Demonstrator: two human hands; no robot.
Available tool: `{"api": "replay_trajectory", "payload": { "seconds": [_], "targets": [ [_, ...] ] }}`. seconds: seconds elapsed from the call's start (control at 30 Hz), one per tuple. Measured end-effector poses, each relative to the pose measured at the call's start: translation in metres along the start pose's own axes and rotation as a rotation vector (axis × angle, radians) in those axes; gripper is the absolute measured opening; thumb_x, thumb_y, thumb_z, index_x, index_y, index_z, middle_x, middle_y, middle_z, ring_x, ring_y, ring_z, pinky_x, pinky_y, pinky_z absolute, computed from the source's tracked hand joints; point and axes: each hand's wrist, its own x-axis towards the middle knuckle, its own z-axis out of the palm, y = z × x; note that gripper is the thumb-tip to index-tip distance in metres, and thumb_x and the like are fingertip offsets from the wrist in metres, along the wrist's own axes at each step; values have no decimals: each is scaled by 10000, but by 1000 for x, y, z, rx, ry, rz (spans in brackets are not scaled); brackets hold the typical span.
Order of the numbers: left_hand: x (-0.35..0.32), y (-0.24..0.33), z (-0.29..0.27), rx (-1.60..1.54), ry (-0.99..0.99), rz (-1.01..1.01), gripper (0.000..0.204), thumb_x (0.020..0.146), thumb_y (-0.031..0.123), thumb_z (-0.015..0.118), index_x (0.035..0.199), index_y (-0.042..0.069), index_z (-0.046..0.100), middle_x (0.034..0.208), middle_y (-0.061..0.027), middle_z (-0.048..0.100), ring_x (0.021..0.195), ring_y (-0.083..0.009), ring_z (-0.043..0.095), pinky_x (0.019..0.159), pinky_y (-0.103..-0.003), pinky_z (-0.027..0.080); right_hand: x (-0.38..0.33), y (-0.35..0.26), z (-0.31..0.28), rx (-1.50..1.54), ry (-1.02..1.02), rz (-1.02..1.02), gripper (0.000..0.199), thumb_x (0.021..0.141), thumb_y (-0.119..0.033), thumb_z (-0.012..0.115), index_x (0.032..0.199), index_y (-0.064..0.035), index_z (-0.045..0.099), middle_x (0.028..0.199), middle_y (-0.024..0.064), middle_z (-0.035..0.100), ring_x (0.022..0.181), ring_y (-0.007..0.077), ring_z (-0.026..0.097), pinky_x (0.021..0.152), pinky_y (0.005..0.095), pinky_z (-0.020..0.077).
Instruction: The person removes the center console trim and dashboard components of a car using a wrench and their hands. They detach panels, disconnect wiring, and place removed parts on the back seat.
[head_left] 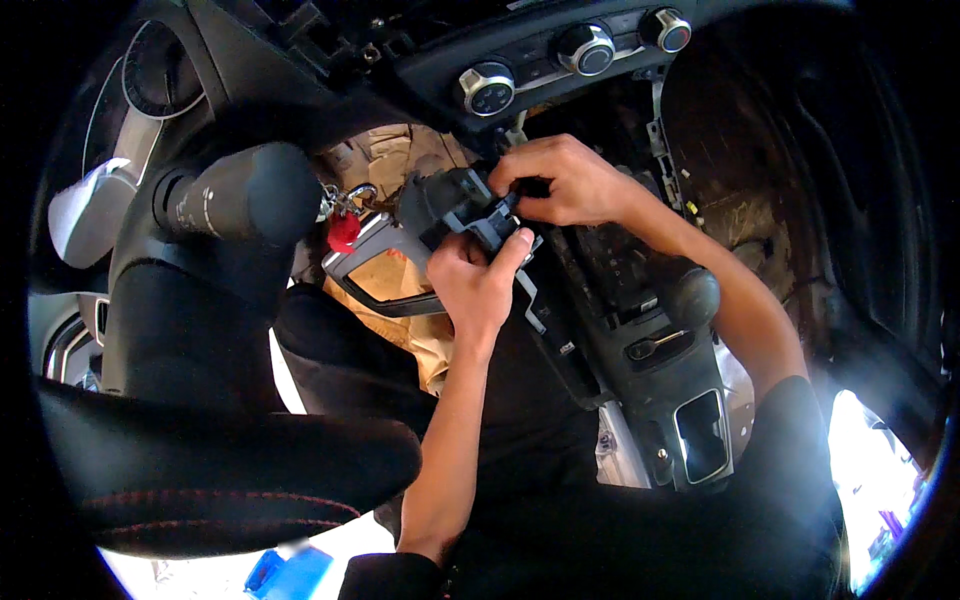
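Note:
My left hand is closed round the lower side of a black and grey plastic car part, thumb along its right edge. My right hand pinches the same part at its upper right, thumb and fingers bent together. Just what lies between those right fingertips is partly hidden. The part is held in the air, tilted, below the dashboard and left of the centre console. Close under it is a grey trim frame with a rectangular opening.
At left are the steering wheel and a stalk. A keyring with a red fob hangs beside the part. Three climate knobs sit above. The gear lever stands near my right forearm. Brown paper covers the footwell.

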Motion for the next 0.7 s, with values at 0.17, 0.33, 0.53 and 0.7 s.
{"api": "replay_trajectory", "payload": {
  "seconds": [0.17, 0.33, 0.53, 0.7],
  "targets": [
    [6, 5, -4, -86, -65, -37, 270, 751, 189, 821, 726, -1, 631, 628, 55, 554, 555, -49, 445, 513, -245, 346, 1, 1, 1, 3, -60, 86, 239, 703, -3, 714, 929, -34, 645, 862, 109, 648, 797, 302, 650, 722, 388, 514],
    [11, 12, -8, -134, -79, -105, 190, 764, 143, 796, 782, 2, 671, 686, 55, 585, 607, -46, 470, 560, -235, 366, 2, -14, -1, -51, 19, 237, 242, 711, -39, 753, 940, -41, 675, 829, 87, 671, 703, 230, 629, 652, 334, 500],
    [16, 12, -14, -247, -122, -148, 169, 767, 106, 765, 882, -3, 705, 797, 17, 659, 707, -66, 558, 671, -230, 441, -2, -8, -2, -71, 39, 260, 226, 724, -92, 820, 932, -32, 754, 874, 100, 713, 728, 207, 643, 679, 314, 511],
    [30, -1, -26, -288, -199, -195, 222, 737, 97, 741, 932, -1, 704, 859, -23, 684, 792, -107, 628, 754, -248, 488, -1, 4, 1, 55, 38, 143, 177, 789, -81, 795, 952, -19, 765, 932, 111, 726, 885, 240, 683, 802, 342, 533]
  ]
}}
